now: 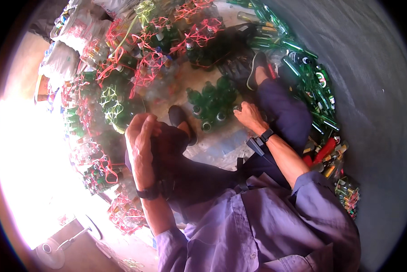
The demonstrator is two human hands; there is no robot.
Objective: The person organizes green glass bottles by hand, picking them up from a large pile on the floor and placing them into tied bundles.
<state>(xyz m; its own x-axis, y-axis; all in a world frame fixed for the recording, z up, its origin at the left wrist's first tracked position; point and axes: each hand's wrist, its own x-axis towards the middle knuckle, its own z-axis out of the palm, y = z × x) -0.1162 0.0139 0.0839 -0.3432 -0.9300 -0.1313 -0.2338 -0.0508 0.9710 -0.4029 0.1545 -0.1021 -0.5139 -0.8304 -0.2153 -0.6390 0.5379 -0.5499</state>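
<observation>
Between my feet stands a tight group of green glass bottles (210,102), most of them upright with their mouths facing up. At the right edge of that group, the fingers of my right hand (251,117) close around the neck of one green bottle (237,108); its body is mostly hidden. My left hand (142,132) is curled over my left knee, apart from the bottles. No object shows in it, but its palm and fingertips are partly hidden. Each wrist wears a black band, and a small dark device (255,146) hangs by the right one.
Bottle bundles tied with pink twine (152,64) crowd the front and left; one has pale green twine (111,103). Loose green bottles (312,81) lie piled at right along a grey sheet (366,102). White plastic bags (77,37) sit far left. A fan (54,251) stands lower left.
</observation>
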